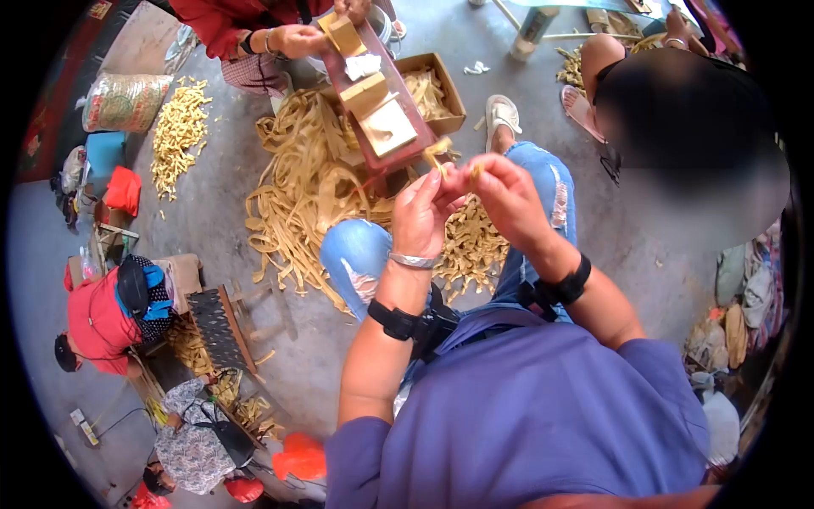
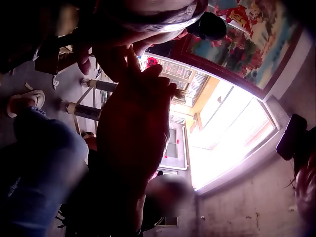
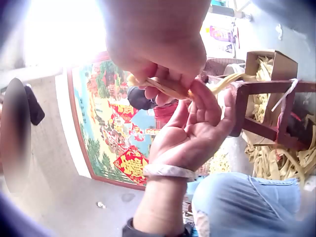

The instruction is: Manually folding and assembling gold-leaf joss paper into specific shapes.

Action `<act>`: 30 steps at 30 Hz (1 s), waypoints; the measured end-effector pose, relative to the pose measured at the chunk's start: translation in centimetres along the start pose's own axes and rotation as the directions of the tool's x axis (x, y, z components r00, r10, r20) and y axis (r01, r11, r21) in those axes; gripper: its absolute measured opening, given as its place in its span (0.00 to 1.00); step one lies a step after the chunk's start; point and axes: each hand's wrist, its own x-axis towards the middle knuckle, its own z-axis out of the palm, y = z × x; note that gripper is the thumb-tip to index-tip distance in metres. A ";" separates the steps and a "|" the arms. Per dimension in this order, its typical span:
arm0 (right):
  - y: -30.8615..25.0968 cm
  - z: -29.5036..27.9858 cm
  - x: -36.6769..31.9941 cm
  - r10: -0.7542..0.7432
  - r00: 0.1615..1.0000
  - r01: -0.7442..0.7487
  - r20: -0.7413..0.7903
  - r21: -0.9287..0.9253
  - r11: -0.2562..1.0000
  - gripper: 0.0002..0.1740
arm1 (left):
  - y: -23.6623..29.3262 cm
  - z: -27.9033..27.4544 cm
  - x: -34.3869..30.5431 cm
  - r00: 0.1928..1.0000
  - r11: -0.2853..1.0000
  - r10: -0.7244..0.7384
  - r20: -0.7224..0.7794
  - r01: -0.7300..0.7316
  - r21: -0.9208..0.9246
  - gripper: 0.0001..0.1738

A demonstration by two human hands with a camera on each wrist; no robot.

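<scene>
A yellow-tan strip is held between the two hands above the knees; in the right wrist view the strip runs across the fingers, its long end trailing to the right. My left hand, with a silvery bracelet, pinches it from the left, palm turned up in the right wrist view. My right hand pinches the strip's other end with thumb and fingers. The left wrist view is dark; the right hand shows as a silhouette there, the strip's tip beside its fingers.
A dark red bench with wooden blocks stands ahead, beside a cardboard box. Long strips heap on the floor, with short knotted pieces between the knees. Another person's hands work at the bench's far end.
</scene>
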 end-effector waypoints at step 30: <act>-1.1 -0.1 -6.6 -0.470 0.855 0.391 0.218 -0.867 0.310 0.05 | -3.8 1.9 -8.4 0.929 0.259 0.282 0.241 -0.315 0.913 0.09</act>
